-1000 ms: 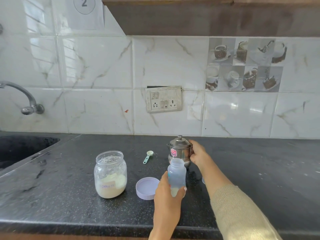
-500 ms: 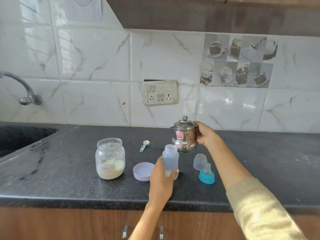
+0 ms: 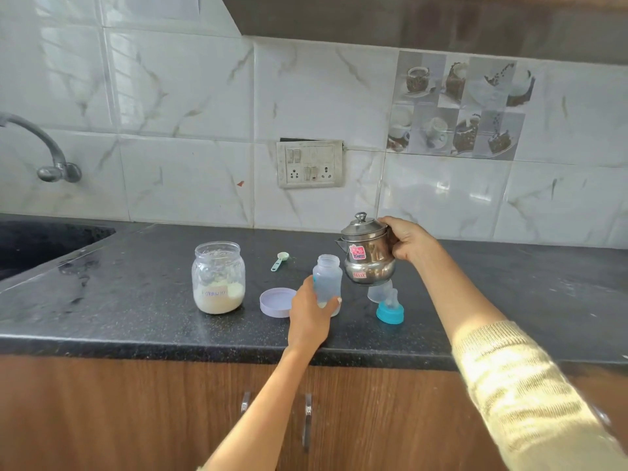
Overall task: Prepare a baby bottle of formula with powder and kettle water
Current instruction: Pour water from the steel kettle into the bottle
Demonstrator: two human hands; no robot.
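- The worktop [image 3: 142,300] carries everything we need, and we stand at its front edge with both arms reaching across it.
- Our right hand [image 3: 413,241] is wrapped round the handle side of the steel kettle [image 3: 368,256] and holds it lifted clear of the worktop, upright or only slightly tipped, lid on top.
- The kettle's spout points left, towards the baby bottle [image 3: 327,278], and sits just beside and a little above the bottle's open mouth; this is the relation our pour turns on, as we judge it.
- Our left hand [image 3: 311,317] grips the lower part of the bottle, fingers curled round it, steadying it on the worktop or just above it, we cannot tell which.
- The bottle's long axis stands vertical, mouth up, with a little pale powder showing at its base.
- The powder jar [image 3: 218,278] stands open to the left, its lid [image 3: 277,301] lying flat between jar and bottle.
- The teal teat ring [image 3: 390,312] and clear cap [image 3: 379,294] rest below the kettle, right of the bottle.
- The small scoop [image 3: 280,260] lies behind, towards the wall.
- We judge the kettle must tip leftward, spout over the mouth.
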